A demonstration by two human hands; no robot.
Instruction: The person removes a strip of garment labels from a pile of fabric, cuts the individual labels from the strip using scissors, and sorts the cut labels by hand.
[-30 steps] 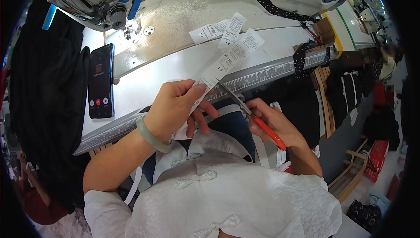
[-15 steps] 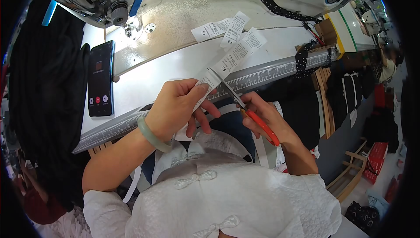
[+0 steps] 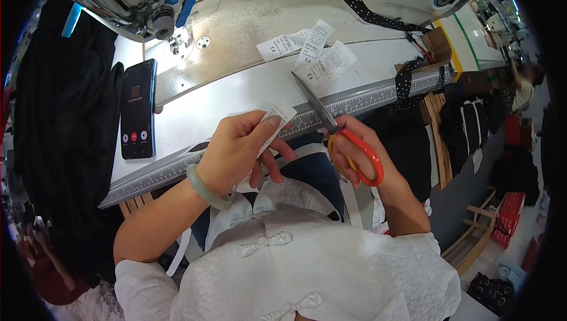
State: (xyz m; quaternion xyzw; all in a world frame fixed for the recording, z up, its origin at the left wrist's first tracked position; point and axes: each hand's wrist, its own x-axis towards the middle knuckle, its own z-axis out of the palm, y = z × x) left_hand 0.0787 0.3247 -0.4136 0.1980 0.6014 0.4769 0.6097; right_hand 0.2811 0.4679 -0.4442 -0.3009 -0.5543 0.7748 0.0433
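Note:
Between thumb and fingers, my left hand [image 3: 245, 144] pinches a white printed label strip [image 3: 280, 119], whose cut end points up and right. My right hand [image 3: 363, 150] grips red-and-yellow-handled scissors [image 3: 319, 109]; their blades look closed and point up-left over the table edge. A separate cut label [image 3: 331, 63] lies on the white tabletop just beyond the blade tips. Two more labels, one [image 3: 283, 44] at the left and one [image 3: 315, 42] overlapping it, rest by the machine bed. The strip and the scissors are apart.
A sewing machine [image 3: 162, 23] stands at the upper left, with a phone [image 3: 137, 108] below it. A measuring tape [image 3: 378, 96] runs along the table edge. Black cloth [image 3: 59, 114] hangs at the left. Polka-dot ribbon [image 3: 366, 11] crosses the back. Another person [image 3: 56, 268] is at the lower left.
The scissors have cut through the strip, and the severed label now lies flat near the others. Their blades have closed and turned more upright. My left hand still holds the shortened strip.

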